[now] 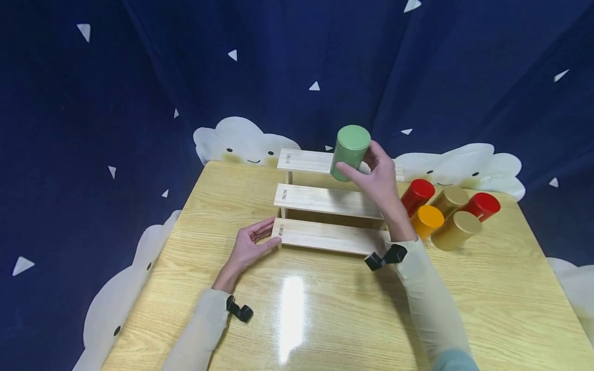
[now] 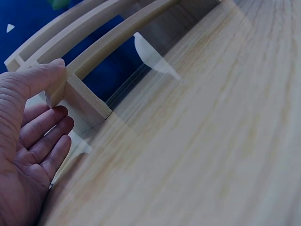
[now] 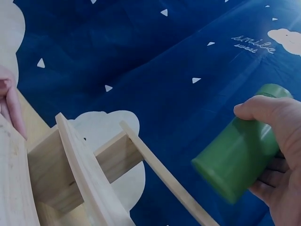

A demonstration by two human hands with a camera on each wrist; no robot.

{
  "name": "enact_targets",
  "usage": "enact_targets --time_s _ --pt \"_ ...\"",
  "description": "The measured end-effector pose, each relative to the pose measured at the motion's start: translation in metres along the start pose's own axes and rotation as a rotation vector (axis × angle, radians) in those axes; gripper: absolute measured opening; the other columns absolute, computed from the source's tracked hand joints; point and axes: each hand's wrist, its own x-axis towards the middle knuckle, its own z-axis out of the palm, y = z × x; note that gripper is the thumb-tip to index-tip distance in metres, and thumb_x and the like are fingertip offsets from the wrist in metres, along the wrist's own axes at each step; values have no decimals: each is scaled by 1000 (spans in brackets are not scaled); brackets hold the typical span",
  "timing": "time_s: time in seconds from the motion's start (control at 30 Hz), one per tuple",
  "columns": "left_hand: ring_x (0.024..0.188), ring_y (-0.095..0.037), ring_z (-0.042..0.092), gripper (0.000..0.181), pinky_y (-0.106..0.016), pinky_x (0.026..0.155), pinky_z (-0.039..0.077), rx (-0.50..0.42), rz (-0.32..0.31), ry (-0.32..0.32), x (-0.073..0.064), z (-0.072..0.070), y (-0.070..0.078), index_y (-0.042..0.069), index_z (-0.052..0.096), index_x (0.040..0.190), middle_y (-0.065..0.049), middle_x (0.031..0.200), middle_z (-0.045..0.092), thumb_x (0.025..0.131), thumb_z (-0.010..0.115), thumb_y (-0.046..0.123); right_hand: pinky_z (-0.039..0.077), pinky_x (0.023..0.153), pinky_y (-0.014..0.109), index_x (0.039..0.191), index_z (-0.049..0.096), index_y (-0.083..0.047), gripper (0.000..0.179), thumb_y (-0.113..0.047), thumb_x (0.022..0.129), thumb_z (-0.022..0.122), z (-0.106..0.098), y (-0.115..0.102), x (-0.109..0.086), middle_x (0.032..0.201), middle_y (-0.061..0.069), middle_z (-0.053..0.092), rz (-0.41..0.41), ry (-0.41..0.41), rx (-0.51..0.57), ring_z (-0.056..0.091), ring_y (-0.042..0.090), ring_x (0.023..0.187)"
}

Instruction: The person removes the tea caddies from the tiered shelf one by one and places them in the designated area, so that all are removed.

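My right hand (image 1: 378, 178) grips a green lidded canister (image 1: 349, 154) above the top tier of a three-tier wooden step shelf (image 1: 331, 198). In the right wrist view the green canister (image 3: 240, 150) is tilted and apart from the boards, with the thumb on one side and fingers round the other. My left hand (image 1: 250, 245) holds the left end of the lowest board. The left wrist view shows that thumb on the end of the board (image 2: 68, 77), with the index finger partly hidden behind it and the other fingers loosely bent below.
Right of the shelf stand several lidded canisters: a red one (image 1: 419, 193), an orange one (image 1: 428, 221), a gold one (image 1: 457, 229), and others close by. The wooden table (image 1: 352, 314) backs onto a dark blue curtain (image 1: 278, 82) with clouds and triangles.
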Motion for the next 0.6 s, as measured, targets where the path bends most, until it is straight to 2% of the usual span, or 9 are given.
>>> enact_targets --time_s 0.3,0.6 --pt "127 -32 65 58 -36 110 53 -11 0 7 -1 0 -3 3 61 143 -17 140 66 89 83 4 54 110 35 147 58 -8 72 -5 82 89 -5 0 -7 135 13 68 -8 -38 -33 67 23 114" --pt "127 -32 66 58 -36 110 53 -8 9 0 0 0 -2 2 62 143 -17 139 66 89 83 5 55 107 31 144 61 -10 68 -6 83 89 -12 -3 -13 133 9 69 -35 18 -11 67 17 111"
